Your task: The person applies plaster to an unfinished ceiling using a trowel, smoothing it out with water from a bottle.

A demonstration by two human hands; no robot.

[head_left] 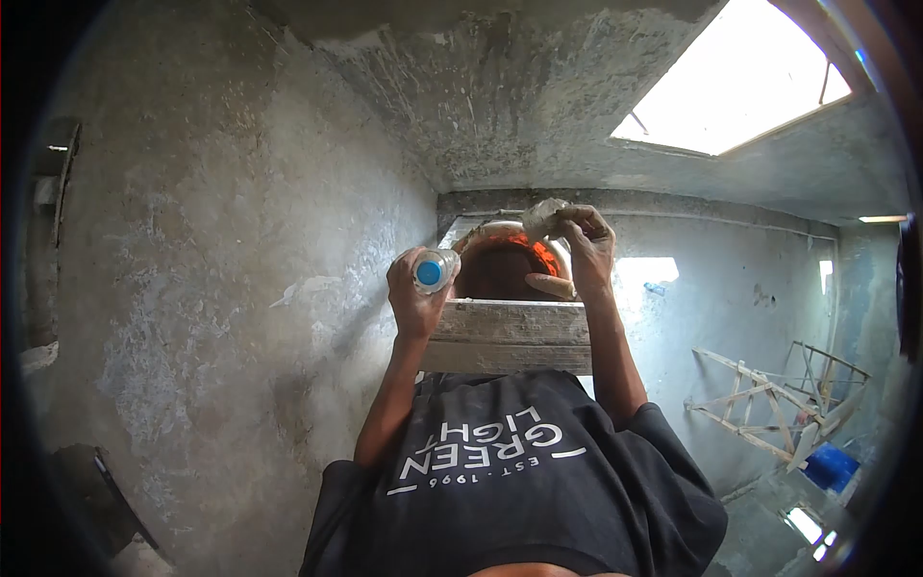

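A clear plastic bottle with a blue cap [430, 273] points its cap toward the camera, with my left hand [413, 296] wrapped round it. In my right hand [590, 240] is a crumpled piece of clear plastic [544, 219], pinched between thumb and fingers. Between and beyond my hands lies a round tub [502, 229] with an orange-red inner side and a dark inside. A pale, elongated object [551, 286] rests at the tub's right edge, below my right hand; what it is I cannot tell.
Wooden planks [510, 323] cross in front of my chest, below the tub. A rough grey wall [240, 240] rises at the left. At the lower right stand a wooden frame [755, 399] and a blue container [831, 467]. A bright opening [735, 82] is at the upper right.
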